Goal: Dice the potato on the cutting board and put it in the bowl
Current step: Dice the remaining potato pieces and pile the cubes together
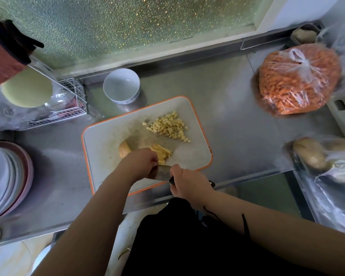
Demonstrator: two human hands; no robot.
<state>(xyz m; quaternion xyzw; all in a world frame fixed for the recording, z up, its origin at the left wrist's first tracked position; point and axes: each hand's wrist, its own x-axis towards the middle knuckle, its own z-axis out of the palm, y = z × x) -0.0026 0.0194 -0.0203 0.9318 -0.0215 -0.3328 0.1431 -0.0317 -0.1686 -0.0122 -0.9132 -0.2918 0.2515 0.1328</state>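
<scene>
Plates: a stack of plates [7, 180] sits at the far left edge of my steel counter [237, 124].
Rack: a white wire rack [72, 100] stands behind them, with a pale green round thing leaning over it.
Bowl: the white bowl [121, 85] stands upright just past the far left corner of the board, nothing visible inside it.
Cutting board: the white cutting board [108, 136] with an orange rim lies tilted in front of me.
Potato piece: an uncut potato piece [124, 150] rests on the board just above my left hand.
Left hand: my left hand [140, 162] is curled down on the potato strips [161, 153], fingertips pressing them against the board.
Knife: the blade of the knife [161, 173] stands between my two hands, right against my left knuckles.
Right hand: my right hand [189, 183] is wrapped tight around the dark knife handle.
Diced potato: a heap of diced potato [168, 126] lies toward the far right part of the board, apart from the strips.
Orange bag: a knotted clear bag of orange pieces [299, 80] sits far right.
Potatoes: whole potatoes in plastic [311, 156] lie at the right edge.
</scene>
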